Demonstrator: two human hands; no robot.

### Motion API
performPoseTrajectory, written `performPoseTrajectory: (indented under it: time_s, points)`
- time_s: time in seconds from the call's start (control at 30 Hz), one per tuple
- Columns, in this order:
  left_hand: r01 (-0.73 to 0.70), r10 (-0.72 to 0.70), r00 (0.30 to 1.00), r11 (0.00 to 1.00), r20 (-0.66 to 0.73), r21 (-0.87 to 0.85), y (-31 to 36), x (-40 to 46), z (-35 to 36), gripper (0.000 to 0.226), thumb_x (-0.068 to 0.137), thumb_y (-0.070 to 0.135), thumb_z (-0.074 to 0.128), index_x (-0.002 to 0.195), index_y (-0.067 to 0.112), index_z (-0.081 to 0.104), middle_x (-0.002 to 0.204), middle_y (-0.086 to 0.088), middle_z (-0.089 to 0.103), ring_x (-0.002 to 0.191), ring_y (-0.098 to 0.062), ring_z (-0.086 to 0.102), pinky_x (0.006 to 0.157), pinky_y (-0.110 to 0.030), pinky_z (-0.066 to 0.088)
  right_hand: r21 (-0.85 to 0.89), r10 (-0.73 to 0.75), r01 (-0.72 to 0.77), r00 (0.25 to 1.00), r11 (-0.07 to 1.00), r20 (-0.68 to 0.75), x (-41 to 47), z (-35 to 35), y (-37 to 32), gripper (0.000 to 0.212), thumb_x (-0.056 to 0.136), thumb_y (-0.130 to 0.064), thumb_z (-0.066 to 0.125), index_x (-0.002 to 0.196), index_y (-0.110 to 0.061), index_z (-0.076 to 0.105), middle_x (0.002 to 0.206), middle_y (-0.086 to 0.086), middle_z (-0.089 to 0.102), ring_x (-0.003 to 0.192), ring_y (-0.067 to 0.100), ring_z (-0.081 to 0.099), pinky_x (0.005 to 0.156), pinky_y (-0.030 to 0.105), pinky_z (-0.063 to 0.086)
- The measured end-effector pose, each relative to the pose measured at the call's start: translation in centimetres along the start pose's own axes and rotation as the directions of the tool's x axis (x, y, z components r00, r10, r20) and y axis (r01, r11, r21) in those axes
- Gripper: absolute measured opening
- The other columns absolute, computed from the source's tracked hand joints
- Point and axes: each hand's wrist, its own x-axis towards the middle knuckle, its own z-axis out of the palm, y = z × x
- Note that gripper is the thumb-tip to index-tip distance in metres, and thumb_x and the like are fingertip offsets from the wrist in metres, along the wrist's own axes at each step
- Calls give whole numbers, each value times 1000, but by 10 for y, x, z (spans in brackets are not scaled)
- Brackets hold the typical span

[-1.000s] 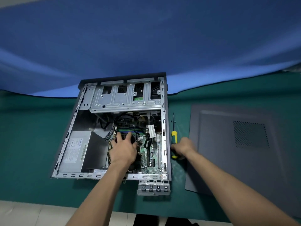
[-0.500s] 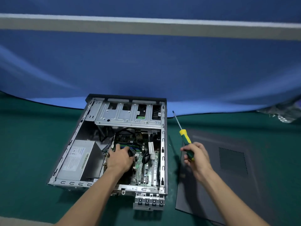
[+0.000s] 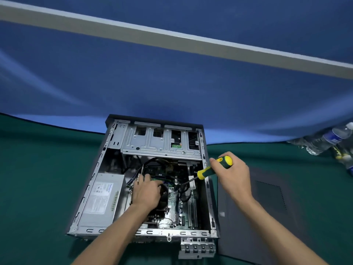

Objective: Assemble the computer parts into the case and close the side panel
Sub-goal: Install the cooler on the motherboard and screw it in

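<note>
The case (image 3: 107, 180) lies open on the green tabletop (image 3: 38, 178), its far end at the tabletop's rear edge. Inside: drive cage (image 3: 160, 142) at the far end, power supply (image 3: 101, 199) along the left wall, motherboard (image 3: 177, 207) at right. The side panel (image 3: 267, 207) lies flat just right of the case. The left hand (image 3: 147, 192) rests on the cooler (image 3: 164, 196), largely hiding it; its finger posture is unclear. The right hand (image 3: 233, 176) grips the screwdriver (image 3: 212, 169); the tip is lost among cables. Bottles (image 3: 324, 142) at the rear right corner are cut off.

a staged workbench: green cloth table (image 3: 38, 178), blue backdrop (image 3: 172, 83), water bottles (image 3: 328, 140) aside.
</note>
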Motion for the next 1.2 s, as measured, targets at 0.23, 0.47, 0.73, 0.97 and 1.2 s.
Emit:
performPoseTrajectory:
  time_s: [0.23, 0.47, 0.73, 0.97, 1.2]
  points:
    - [-57, 55, 998, 994, -21, -98, 8, 4, 6, 36, 100, 37, 34, 121, 17, 56, 122, -5, 49, 113, -21, 41, 99, -35, 33, -140, -57, 61, 998, 988, 33, -5, 28, -16, 31, 78, -36, 64, 67, -11, 49, 47, -9, 43, 44, 9, 34, 40, 17, 30]
    - [-37, 47, 993, 996, 108, -87, 4, 8, 10, 42, 101, 41, 26, 133, 21, 45, 134, -9, 43, 124, -25, 34, 104, -38, 24, -142, -33, 37, 999, 989, 32, -11, 47, -13, 27, 81, -36, 65, 68, -17, 51, 52, -11, 49, 47, 7, 39, 42, 16, 31]
    - [-36, 50, 990, 994, 133, -105, 4, 13, 10, 43, 101, 40, 24, 131, 19, 46, 135, -7, 42, 123, -24, 33, 104, -39, 24, -207, -30, 38, 999, 978, 42, -13, 50, -8, 25, 82, -38, 65, 68, -22, 51, 56, -14, 54, 48, 5, 43, 42, 15, 31]
    - [-54, 68, 989, 993, 135, -109, 3, 11, 9, 42, 101, 41, 25, 130, 18, 45, 134, -7, 41, 123, -25, 32, 104, -39, 23, -224, -47, 62, 996, 973, 72, -13, 55, -13, 26, 83, -39, 66, 69, -24, 50, 54, -15, 55, 47, 5, 45, 42, 14, 34]
    - [7, 14, 991, 987, 132, -158, 7, 11, 8, 45, 101, 43, 25, 126, 18, 52, 134, -8, 47, 124, -26, 34, 105, -39, 24, -274, -22, 49, 995, 961, 99, -14, 55, -13, 25, 85, -38, 65, 70, -23, 51, 53, -18, 54, 45, 3, 44, 40, 13, 32]
